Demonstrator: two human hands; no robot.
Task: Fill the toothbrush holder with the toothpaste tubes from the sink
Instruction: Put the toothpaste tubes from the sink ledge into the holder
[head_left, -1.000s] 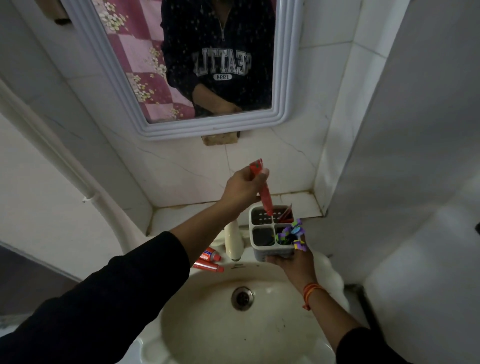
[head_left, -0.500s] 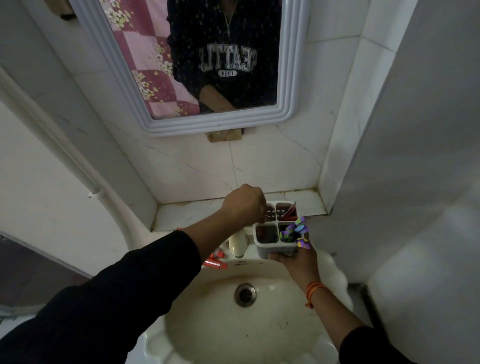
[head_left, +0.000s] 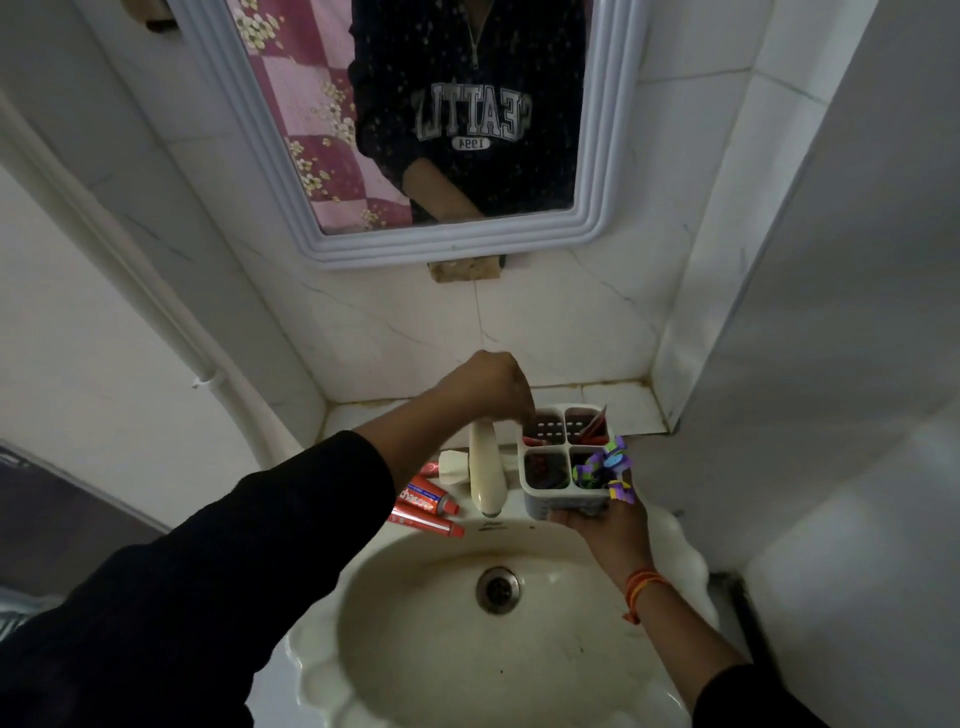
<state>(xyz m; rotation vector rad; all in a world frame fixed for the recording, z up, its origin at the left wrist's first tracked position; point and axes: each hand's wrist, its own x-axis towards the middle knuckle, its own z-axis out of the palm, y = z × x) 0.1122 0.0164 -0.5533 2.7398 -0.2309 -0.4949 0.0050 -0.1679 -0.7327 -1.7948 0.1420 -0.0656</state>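
Observation:
My right hand (head_left: 608, 530) holds the white four-compartment toothbrush holder (head_left: 563, 505) from below, beside the tap. My left hand (head_left: 488, 387) hovers over its back-left compartment with the fingers bunched and pointing down. The end of a red toothpaste tube (head_left: 535, 441) shows in that compartment, just below the fingertips; whether they touch it is hidden. More red tubes (head_left: 592, 428) lean in the back-right compartment. Purple and green items (head_left: 605, 467) fill the front-right one. Three red toothpaste tubes (head_left: 423, 501) lie on the sink ledge left of the tap.
The cream tap (head_left: 485, 467) stands between the loose tubes and the holder. The basin (head_left: 415, 623) with its drain (head_left: 498, 590) lies below. A tiled shelf (head_left: 618, 405) runs behind. A wall closes in on the right, and a mirror (head_left: 608, 156) hangs above.
My left hand came down from above the holder with a red tube and lowered it into the back-left compartment. The holder and my right hand stayed in place.

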